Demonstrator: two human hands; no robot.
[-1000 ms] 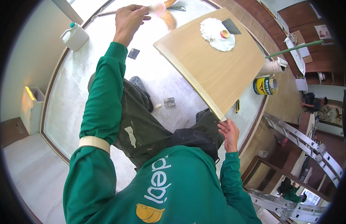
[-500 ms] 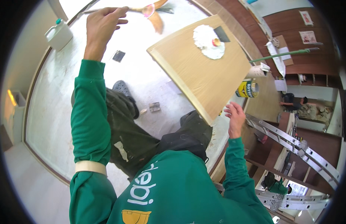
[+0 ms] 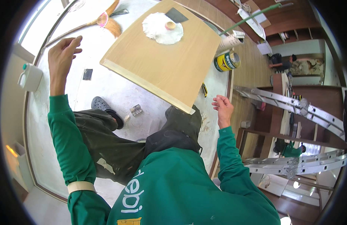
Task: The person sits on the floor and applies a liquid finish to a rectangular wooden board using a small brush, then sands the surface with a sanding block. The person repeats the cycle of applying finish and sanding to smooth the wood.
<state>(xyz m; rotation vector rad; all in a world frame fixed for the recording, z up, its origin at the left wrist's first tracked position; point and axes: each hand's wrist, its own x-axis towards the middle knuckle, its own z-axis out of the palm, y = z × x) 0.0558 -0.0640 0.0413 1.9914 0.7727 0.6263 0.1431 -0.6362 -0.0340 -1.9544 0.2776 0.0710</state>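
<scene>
My left hand (image 3: pixel 62 58) is raised at the left, over the pale floor near a straw broom (image 3: pixel 107 23). Thumb and forefinger are pinched together at the tips; anything between them is too small to make out. My right hand (image 3: pixel 224 110) hovers to the right of a light wooden board (image 3: pixel 162 67), touching nothing, its fingers loosely bent and apart. A pale strip runs along the board's near edge. On the board lie a white round patch (image 3: pixel 154 28), a small roll (image 3: pixel 170 26) and a dark grey square (image 3: pixel 176 15). A cream ring (image 3: pixel 80 186) circles my left sleeve.
A yellow-and-green can (image 3: pixel 226 61) stands right of the board, near a yellow-black cutter (image 3: pixel 204 90). A white jug (image 3: pixel 30 77) is at the left. Small blocks (image 3: pixel 136 110) lie by my shoe. An aluminium ladder (image 3: pixel 293 107) and two people (image 3: pixel 284 64) are at the right.
The view has shifted, so the board, can and broom appear further left. My left hand appears lower and further left, my right hand slightly left. The cutter now shows fully beside the board.
</scene>
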